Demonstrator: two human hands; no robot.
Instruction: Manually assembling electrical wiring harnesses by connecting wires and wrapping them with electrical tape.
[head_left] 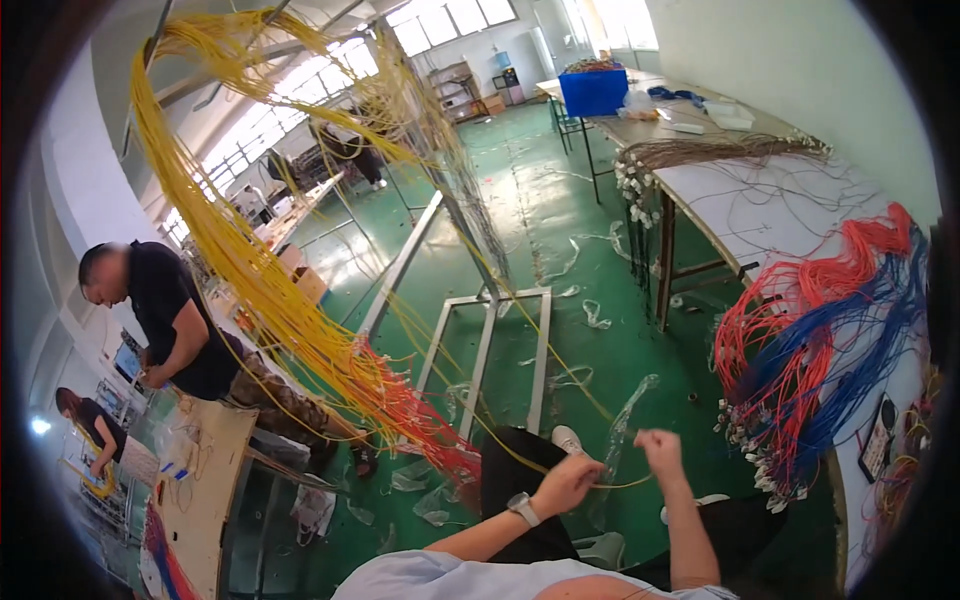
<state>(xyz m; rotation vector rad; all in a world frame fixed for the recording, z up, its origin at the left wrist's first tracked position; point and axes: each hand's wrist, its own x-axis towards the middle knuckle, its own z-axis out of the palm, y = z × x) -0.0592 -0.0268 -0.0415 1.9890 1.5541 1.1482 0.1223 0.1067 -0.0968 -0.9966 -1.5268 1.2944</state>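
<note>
A thin yellow wire (625, 486) curves between my two hands in front of my lap. My left hand (568, 486), with a watch on its wrist, pinches this wire, which also trails back to the left. Slightly farther right and higher, my right hand (662, 455) is closed where the wire's other stretch runs up to it; its fingertips are too small to read in detail. To the left hangs a big bundle of yellow wires (240, 270) from a metal rack, with a red lower end (440, 440) beside my knee.
On the right, a table (740, 215) bears red wires (850, 255), blue wires (850, 330) and brown wires with white connectors. A blue box (593, 92) stands farther back. The metal frame's base (490, 300) and plastic scraps lie on the green floor. Two people work at left.
</note>
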